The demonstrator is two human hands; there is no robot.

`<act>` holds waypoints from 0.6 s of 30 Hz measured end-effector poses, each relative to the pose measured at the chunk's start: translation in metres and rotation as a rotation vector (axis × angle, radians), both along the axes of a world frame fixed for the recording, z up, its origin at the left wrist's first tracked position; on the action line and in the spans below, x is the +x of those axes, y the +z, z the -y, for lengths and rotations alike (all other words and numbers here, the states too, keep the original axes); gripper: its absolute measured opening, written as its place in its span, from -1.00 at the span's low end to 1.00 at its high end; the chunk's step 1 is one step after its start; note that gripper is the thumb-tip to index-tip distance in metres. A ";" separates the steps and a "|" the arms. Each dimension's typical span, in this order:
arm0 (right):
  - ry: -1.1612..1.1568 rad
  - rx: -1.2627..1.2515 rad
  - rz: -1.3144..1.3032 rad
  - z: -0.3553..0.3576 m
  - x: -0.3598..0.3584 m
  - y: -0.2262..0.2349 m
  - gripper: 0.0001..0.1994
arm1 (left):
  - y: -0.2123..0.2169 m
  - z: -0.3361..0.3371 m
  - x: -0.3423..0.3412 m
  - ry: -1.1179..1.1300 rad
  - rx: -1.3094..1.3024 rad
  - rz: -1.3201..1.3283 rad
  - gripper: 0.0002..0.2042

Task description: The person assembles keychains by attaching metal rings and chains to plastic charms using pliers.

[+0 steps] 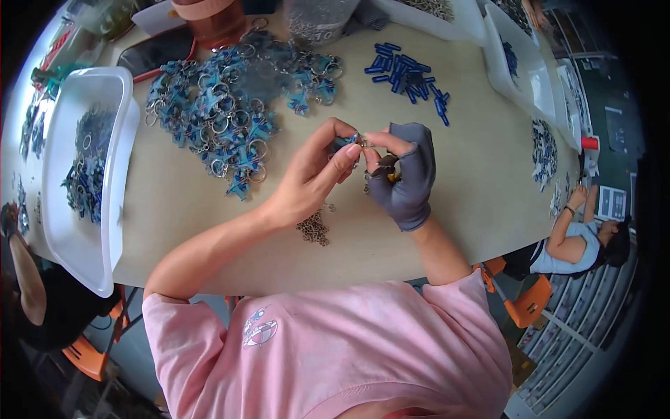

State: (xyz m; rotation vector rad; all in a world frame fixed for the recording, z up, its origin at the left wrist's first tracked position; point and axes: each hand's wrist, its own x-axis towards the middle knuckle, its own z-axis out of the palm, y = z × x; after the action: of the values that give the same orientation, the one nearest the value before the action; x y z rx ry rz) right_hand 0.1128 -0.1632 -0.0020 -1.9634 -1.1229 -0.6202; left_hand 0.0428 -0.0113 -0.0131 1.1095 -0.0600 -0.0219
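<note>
My bare left hand [313, 171] pinches a small blue piece [342, 142] between thumb and fingertips, over the middle of the table. Right against it is my right hand [408, 174], in a grey glove with bare fingertips. Its thumb and forefinger meet at the same piece, where a bit of metal shows. Tucked in the right palm is a dark and yellow tool [392, 172], mostly hidden by the glove, so its kind is unclear. A small heap of metal rings [314, 229] lies below my hands. To the left spreads a big pile of blue keychains [220, 115] with split rings.
Blue tube-shaped pieces [405, 70] lie at the back right. A white tub [117, 181] of keychains stands left. A phone [157, 52], a reddish jar [213, 21] and a clear container [317, 19] line the back. White trays [534, 77] stand right. Other people sit at both sides.
</note>
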 end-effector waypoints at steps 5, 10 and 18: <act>-0.005 -0.045 -0.053 0.005 0.000 0.005 -0.67 | -0.002 -0.005 0.001 -0.014 -0.061 -0.016 -0.81; 0.075 -0.119 -0.031 0.007 0.012 0.006 -0.65 | -0.005 -0.009 0.003 -0.105 -0.073 -0.063 -0.81; 0.026 -0.122 -0.096 0.007 0.008 0.000 -0.72 | -0.015 -0.010 0.007 -0.184 -0.222 -0.062 -0.78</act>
State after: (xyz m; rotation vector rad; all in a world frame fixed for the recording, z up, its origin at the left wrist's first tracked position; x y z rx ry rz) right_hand 0.1212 -0.1700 -0.0017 -2.0556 -1.1480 -0.4487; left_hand 0.0501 -0.0009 -0.0278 0.8785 -0.1062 -0.2097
